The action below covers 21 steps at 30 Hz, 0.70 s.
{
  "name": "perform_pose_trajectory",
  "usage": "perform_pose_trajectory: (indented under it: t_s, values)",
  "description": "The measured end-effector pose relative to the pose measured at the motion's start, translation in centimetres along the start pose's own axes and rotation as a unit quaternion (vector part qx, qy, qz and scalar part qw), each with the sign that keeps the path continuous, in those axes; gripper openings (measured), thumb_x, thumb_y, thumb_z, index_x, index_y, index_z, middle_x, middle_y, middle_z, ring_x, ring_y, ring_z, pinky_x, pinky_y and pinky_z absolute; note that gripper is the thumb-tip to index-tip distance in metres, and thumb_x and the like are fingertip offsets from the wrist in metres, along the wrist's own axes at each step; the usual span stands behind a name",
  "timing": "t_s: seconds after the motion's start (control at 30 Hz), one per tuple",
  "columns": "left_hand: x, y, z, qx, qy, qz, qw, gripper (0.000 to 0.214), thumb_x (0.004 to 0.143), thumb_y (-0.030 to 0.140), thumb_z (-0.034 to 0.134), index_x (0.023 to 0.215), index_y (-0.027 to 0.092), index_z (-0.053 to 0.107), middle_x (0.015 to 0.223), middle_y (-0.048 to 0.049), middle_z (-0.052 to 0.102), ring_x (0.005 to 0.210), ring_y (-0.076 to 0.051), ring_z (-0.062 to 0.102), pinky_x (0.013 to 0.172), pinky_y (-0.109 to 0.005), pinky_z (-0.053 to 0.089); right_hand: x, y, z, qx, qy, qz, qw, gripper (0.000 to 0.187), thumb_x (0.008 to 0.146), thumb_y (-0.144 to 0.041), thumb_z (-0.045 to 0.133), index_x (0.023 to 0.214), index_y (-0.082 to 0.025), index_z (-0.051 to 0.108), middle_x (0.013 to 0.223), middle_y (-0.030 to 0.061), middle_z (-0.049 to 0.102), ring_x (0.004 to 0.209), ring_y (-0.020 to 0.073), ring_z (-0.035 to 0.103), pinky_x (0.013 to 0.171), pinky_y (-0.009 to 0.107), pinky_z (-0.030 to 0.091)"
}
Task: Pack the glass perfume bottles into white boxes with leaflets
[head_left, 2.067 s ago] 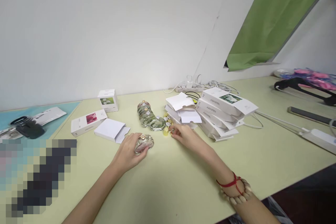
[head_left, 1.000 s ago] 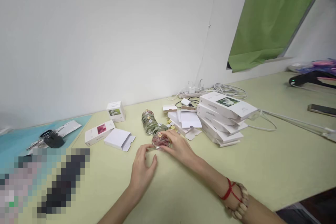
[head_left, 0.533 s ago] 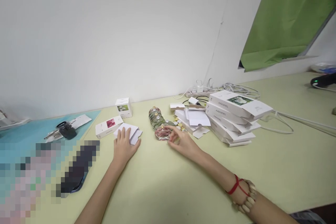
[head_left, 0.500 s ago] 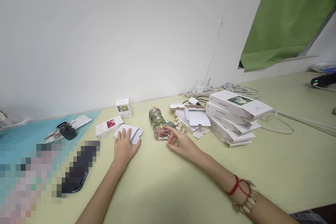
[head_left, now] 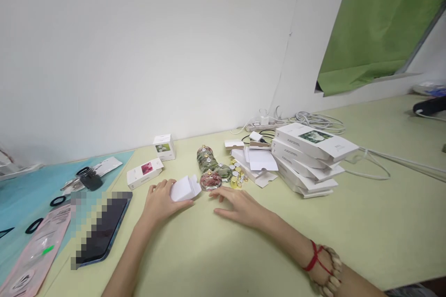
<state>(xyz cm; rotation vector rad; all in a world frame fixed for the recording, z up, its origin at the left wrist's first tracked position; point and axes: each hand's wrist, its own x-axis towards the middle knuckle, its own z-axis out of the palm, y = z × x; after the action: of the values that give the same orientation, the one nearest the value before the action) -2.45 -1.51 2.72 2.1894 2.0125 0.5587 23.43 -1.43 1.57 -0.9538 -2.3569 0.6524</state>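
Note:
My left hand (head_left: 158, 202) grips a small white carton (head_left: 183, 189) between thumb and fingers, its flaps sticking out toward the right. Just behind my right hand (head_left: 242, 206) stands a clear glass bottle (head_left: 211, 180) with reddish contents and a gold top. The fingers of that hand are spread and hold nothing; whether a fingertip touches the bottle, I cannot tell. Several similar bottles (head_left: 208, 163), mostly with green contents, run back in a row behind it. Small gold and silver caps (head_left: 236, 177) lie to the right of the bottles.
White flower-printed boxes (head_left: 296, 151) are stacked at right, beside opened cartons (head_left: 262, 160). Two small printed boxes stand at left, one with a red flower (head_left: 145, 171), one with a white flower (head_left: 164, 147). A phone (head_left: 104, 232) lies left. Cables (head_left: 318, 122) and a power strip (head_left: 265, 125) line the wall.
My left hand has gone from lying over the flat-looking white carton to gripping it, tilted up and slightly rightward. My right hand has drawn back from the red bottle toward me.

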Motion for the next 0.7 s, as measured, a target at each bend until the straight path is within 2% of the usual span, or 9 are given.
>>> perform_pose_trajectory:
  t_s: [0.07,0.17,0.23,0.3,0.33,0.4,0.47,0.6,0.7]
  values:
    - [-0.4,0.7,-1.8,-0.118,-0.098,-0.002,0.988,0.061,0.063,0.063,0.053,0.106,0.020,0.054,0.098,-0.0072,0.060,0.089,-0.025,0.054,0.080,-0.035,0.037,-0.1,-0.7,-0.2,0.017,0.004,-0.017,1.000,0.063,0.070,-0.041,0.062,0.127,-0.029,0.036,0.123,0.0039,0.048,0.087,0.0151,0.056,0.078,0.029,0.042]
    - [-1.7,2.2,-2.9,-0.279,-0.260,0.049,0.923,0.057,0.067,0.062,0.051,0.104,0.018,0.056,0.103,-0.0065,0.061,0.091,-0.023,0.053,0.078,-0.030,0.039,-0.3,-1.7,-0.1,0.041,0.019,-0.046,0.998,0.090,0.057,-0.048,0.070,0.133,-0.029,0.026,0.131,0.0067,0.039,0.086,0.0154,0.055,0.076,0.027,0.043]
    - [-2.6,3.1,-2.3,-0.369,-0.369,0.059,0.851,0.065,0.063,0.068,0.050,0.104,0.017,0.057,0.104,-0.0077,0.061,0.087,-0.022,0.054,0.075,-0.030,0.041,-0.4,-2.0,0.1,0.065,0.006,-0.065,0.996,0.084,0.054,-0.049,0.072,0.127,-0.025,0.038,0.120,0.0066,0.050,0.083,0.0153,0.055,0.072,0.025,0.043]
    - [-3.2,3.7,-1.0,-0.451,-0.455,0.047,0.766,0.076,0.059,0.075,0.047,0.104,0.015,0.057,0.093,-0.0088,0.064,0.082,-0.022,0.056,0.072,-0.030,0.042,-0.5,-2.1,0.4,0.089,-0.009,-0.087,0.992,0.058,0.057,-0.048,0.071,0.106,-0.020,0.056,0.096,0.0039,0.060,0.077,0.0144,0.055,0.067,0.023,0.042]
    - [-3.3,3.9,-0.3,-0.479,-0.472,0.020,0.740,0.079,0.059,0.077,0.044,0.105,0.014,0.057,0.089,-0.0091,0.064,0.079,-0.022,0.057,0.070,-0.031,0.043,-0.5,-2.0,0.5,0.098,-0.009,-0.092,0.991,0.045,0.060,-0.047,0.069,0.095,-0.019,0.060,0.086,0.0027,0.061,0.074,0.0135,0.055,0.064,0.022,0.042]
    - [-2.9,3.8,0.8,-0.526,-0.430,-0.055,0.732,0.080,0.065,0.078,0.032,0.104,0.013,0.058,0.082,-0.0092,0.065,0.072,-0.020,0.058,0.065,-0.029,0.043,-0.4,-1.8,0.4,0.113,0.023,-0.080,0.990,0.032,0.068,-0.044,0.063,0.085,-0.017,0.062,0.079,0.0020,0.062,0.070,0.0122,0.055,0.058,0.021,0.041]
    - [-1.8,3.1,1.5,-0.575,-0.325,-0.105,0.744,0.075,0.073,0.073,0.024,0.101,0.012,0.058,0.079,-0.0088,0.065,0.067,-0.019,0.059,0.060,-0.027,0.042,-0.1,-1.6,-0.2,0.126,0.081,-0.045,0.988,0.028,0.074,-0.042,0.058,0.089,-0.018,0.062,0.082,0.0029,0.063,0.068,0.0119,0.055,0.052,0.020,0.040]
    - [0.7,0.3,2.2,-0.652,-0.106,-0.134,0.739,0.056,0.078,0.061,0.030,0.090,0.013,0.057,0.073,-0.0077,0.064,0.062,-0.019,0.060,0.058,-0.030,0.044,0.4,-1.1,-3.2,0.144,0.230,0.043,0.962,0.035,0.079,-0.045,0.050,0.101,-0.019,0.058,0.090,0.0059,0.063,0.058,0.0118,0.055,0.045,0.023,0.043]
    - [1.4,-1.6,2.7,-0.670,-0.008,-0.174,0.722,0.041,0.077,0.050,0.036,0.087,0.015,0.054,0.073,-0.0053,0.062,0.060,-0.016,0.060,0.059,-0.031,0.046,0.5,-0.2,-6.4,0.084,0.362,0.095,0.923,0.042,0.083,-0.045,0.041,0.116,-0.020,0.050,0.097,0.0099,0.060,0.062,0.0159,0.058,0.047,0.028,0.047]
